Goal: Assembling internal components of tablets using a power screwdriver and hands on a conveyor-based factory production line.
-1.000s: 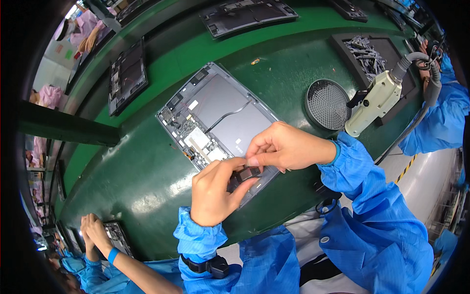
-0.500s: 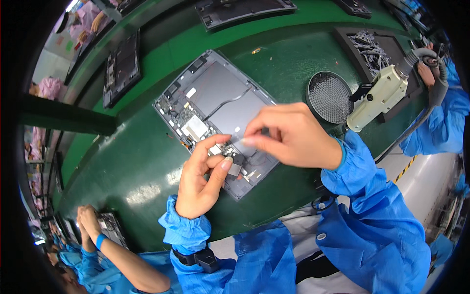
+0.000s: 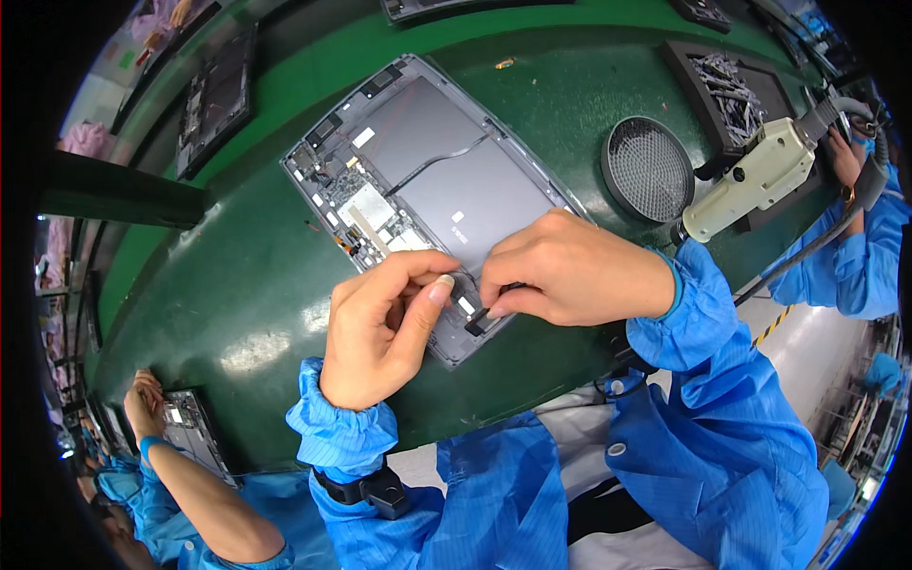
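Observation:
A grey tablet-like housing point(image 3: 480, 204) with an exposed circuit board point(image 3: 366, 214) and a black cable lies tilted on the green bench. Over its near end, my left hand point(image 3: 375, 328) is closed, thumb and index fingertip meeting beside a small dark part; what they hold is hidden. My right hand point(image 3: 570, 271) is close to it, fingers pinched at the housing's near right corner. Between those fingers shows a bit of something dark, too covered to name. A short black strip point(image 3: 477, 324) lies below the right fingertips.
Right of the housing stand a round black dish with a gridded floor point(image 3: 649, 171), a pale handheld tool point(image 3: 750, 180) with a hose, and a dark tray of small parts point(image 3: 727, 95). A co-worker's arm point(image 3: 204, 484) works at lower left. More housings point(image 3: 217, 100) lie beyond.
My right hand has come down onto the housing's near corner. The dark part with a grey plate no longer shows in my left fingers. The housing appears shifted up-left in view.

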### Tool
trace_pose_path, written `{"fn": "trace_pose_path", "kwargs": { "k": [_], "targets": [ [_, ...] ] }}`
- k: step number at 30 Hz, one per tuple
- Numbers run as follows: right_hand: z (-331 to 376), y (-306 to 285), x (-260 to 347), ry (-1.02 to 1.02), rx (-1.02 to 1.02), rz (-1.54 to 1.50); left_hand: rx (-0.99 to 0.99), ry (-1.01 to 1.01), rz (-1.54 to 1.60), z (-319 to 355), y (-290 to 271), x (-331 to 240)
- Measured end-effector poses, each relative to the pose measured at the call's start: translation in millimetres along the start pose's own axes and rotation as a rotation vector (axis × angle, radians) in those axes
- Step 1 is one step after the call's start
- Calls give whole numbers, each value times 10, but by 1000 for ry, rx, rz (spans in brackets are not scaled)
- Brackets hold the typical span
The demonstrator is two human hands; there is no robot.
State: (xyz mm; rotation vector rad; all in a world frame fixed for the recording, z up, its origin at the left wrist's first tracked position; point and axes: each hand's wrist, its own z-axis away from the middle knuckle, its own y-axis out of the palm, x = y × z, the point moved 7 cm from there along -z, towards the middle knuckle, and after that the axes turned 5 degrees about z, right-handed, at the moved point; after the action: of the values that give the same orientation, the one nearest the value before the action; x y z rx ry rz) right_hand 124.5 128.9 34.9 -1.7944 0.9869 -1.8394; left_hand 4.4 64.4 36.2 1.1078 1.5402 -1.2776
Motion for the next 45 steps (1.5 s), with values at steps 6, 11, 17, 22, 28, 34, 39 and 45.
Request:
{"fn": "trace_pose_path", "kwargs": {
  "k": [6,11,17,22,28,34,39,45],
  "targets": [
    [-13,-54,10,-53,-34,-23,116,49,-198,-46,77,-133],
    [33,-87,39,-112,-44,104,204,209,-325,-19,216,-189],
    [89,-196,10,-66,-47,99,267,237,-411,-29,288,-194],
    [62,-179,-63,-56,-54,170,228,191,-365,-12,285,-140],
    [90,-327,-193,25,-300,222,236,59,-393,-44,335,-127],
    [47,-356,-236,85,-322,246,325,224,-350,-18,366,-171],
    [81,-355,-311,82,-350,204,284,245,-611,-20,499,-317],
    [212,-517,-64,88,-437,156,203,422,-879,140,606,-383]
  ]
}}
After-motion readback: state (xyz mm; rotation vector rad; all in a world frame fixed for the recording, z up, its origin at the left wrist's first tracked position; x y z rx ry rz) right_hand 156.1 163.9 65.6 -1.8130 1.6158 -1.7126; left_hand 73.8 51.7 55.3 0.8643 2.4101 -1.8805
